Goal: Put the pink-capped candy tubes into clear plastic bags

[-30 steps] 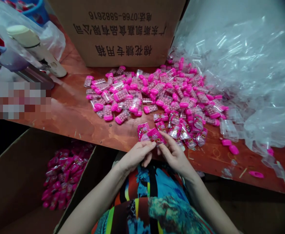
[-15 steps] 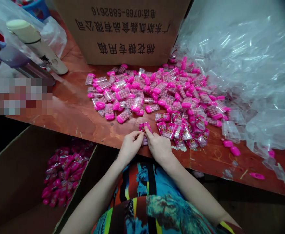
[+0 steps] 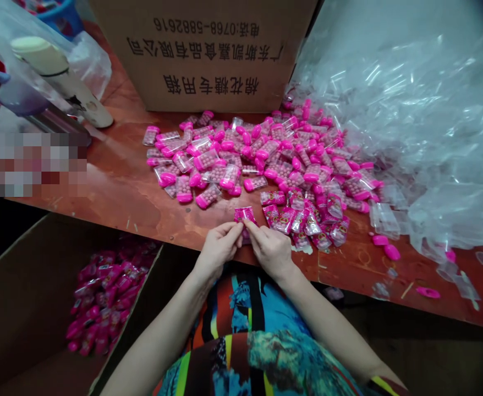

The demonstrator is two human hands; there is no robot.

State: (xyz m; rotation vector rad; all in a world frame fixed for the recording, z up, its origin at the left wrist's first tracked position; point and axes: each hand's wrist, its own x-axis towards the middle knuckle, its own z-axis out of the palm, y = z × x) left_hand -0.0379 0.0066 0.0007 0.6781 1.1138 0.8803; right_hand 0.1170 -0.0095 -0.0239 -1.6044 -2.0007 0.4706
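Between my two hands, at the table's front edge, is a small pink printed candy packet [image 3: 243, 213] with clear plastic parts. My left hand [image 3: 220, 247] pinches its left side with thumb and forefinger. From the right, my right hand [image 3: 271, 248] has its fingers closed on the same packet, covering part of it. To the right lies a group of similar pink printed packets [image 3: 286, 220]. Behind these spreads a large pile of clear candy containers [image 3: 219, 173] with pink caps and round pink candies inside.
A cardboard box [image 3: 212, 66] with upside-down lettering stands behind the pile. Clear plastic [image 3: 390, 110] heaps at the right, near loose pink caps [image 3: 391, 252]. Below left, an open carton [image 3: 18, 264] holds pink packets [image 3: 105, 297]. A white bottle [image 3: 76, 88] leans at the left.
Both hands stay on the packet, with only slight finger shifts around it. The whole view has drifted a little, and the things on the right now appear further left.
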